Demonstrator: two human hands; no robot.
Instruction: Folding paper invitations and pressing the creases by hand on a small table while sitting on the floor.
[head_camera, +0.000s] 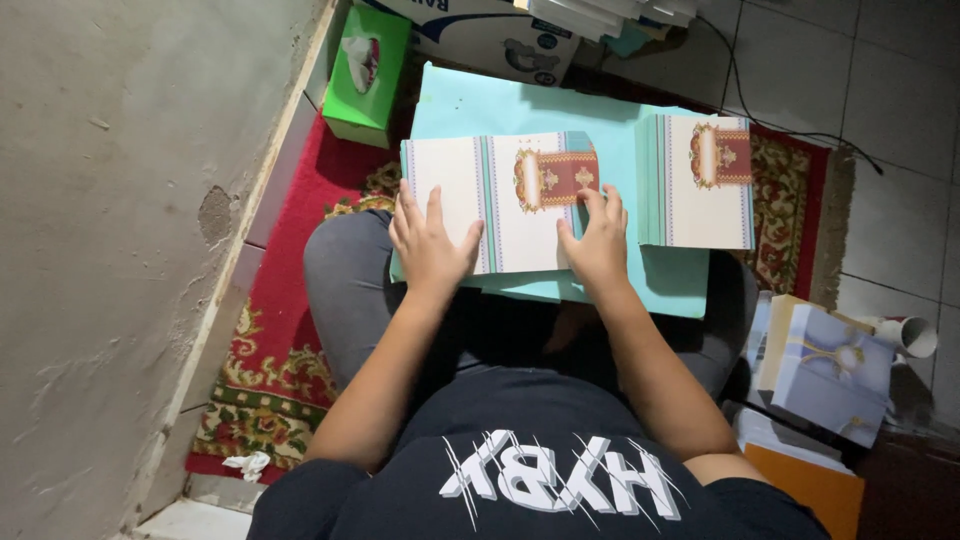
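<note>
An opened card is pressed flat on a turquoise board.

The folded-out card, white with a red and gold emblem, is laid at the near left of the turquoise board. It is held down by the left hand and the right hand, both spread flat, nothing gripped. A stack of matching cards is set on the board's right side; a green tissue box is seen beyond its far left corner.

Pretty dim indoor shot overall, light seems to come from above and a bit left, so the plaster wall and the teal sheet look brightest. The lower right corner falls into deep shadow, and the lap is dark too. Focus is decent, slightly soft and grainy, with mild wide-angle stretching at the edges.
</note>
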